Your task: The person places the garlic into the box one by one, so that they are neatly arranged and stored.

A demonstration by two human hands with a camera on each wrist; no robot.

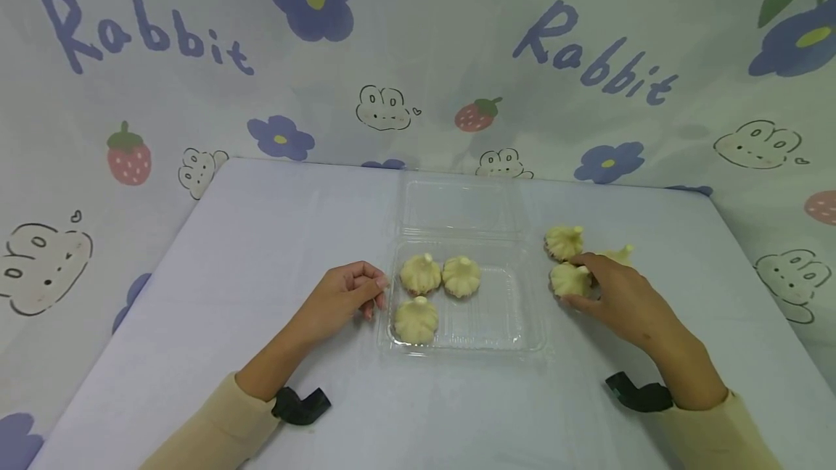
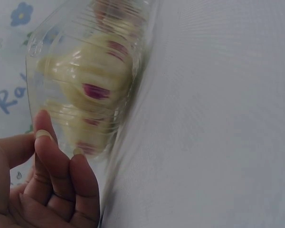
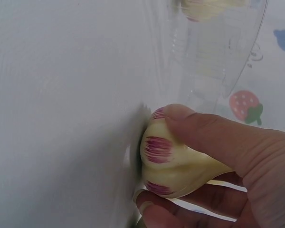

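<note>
Three pale garlic bulbs (image 1: 461, 277) sit in the left part of a clear plastic box (image 1: 509, 310) with its lid folded back. At the box's left rim my left hand (image 1: 342, 296) has its thumb and fingertips, bent around the edge; in the left wrist view those fingertips (image 2: 43, 124) overlap the clear wall. To the right of the box my right hand (image 1: 620, 296) grips another garlic bulb (image 3: 159, 152) between thumb and fingers. Purple streaks mark this bulb's base, which is close to the tabletop. Its stem points toward the palm.
Two more garlic bulbs lie by the right hand, one garlic bulb (image 1: 564, 241) behind the gripped one and another garlic bulb (image 1: 620, 254) partly hidden by the hand. The box lid (image 1: 460, 207) lies toward the back of the white table (image 1: 294, 216). A printed curtain (image 1: 418, 42) hangs behind.
</note>
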